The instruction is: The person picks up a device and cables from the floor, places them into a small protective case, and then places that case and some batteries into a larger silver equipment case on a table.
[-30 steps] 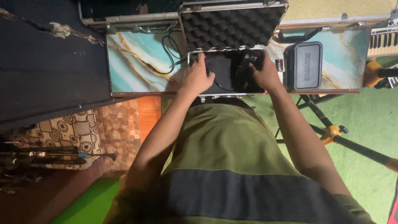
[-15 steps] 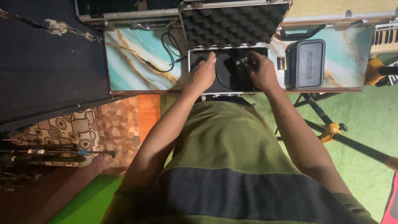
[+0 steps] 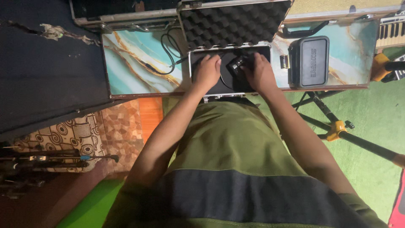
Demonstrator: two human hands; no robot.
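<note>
An open metal case [image 3: 230, 90] with a grey egg-crate foam lid [image 3: 234, 23] lies on a marble-patterned table [image 3: 139, 63] in front of me. Both my hands are inside its black-lined bottom. My left hand [image 3: 206, 71] presses down on the black lining at the left, fingers together, holding nothing. My right hand [image 3: 260, 72] is at the right, and its fingers grip a small black device [image 3: 236, 65] that lies between the two hands. My hands hide much of the case's contents.
A black zipped pouch [image 3: 314, 61] lies on the table right of the case and a black cable [image 3: 166, 52] to its left. A keyboard [image 3: 390, 33] sits far right. A stand with yellow joints [image 3: 337, 128] rests on green carpet. Microphone stands [image 3: 42, 160] lie at left.
Both hands have shifted slightly inside the case. The small black device now shows between them, at my right hand's fingers.
</note>
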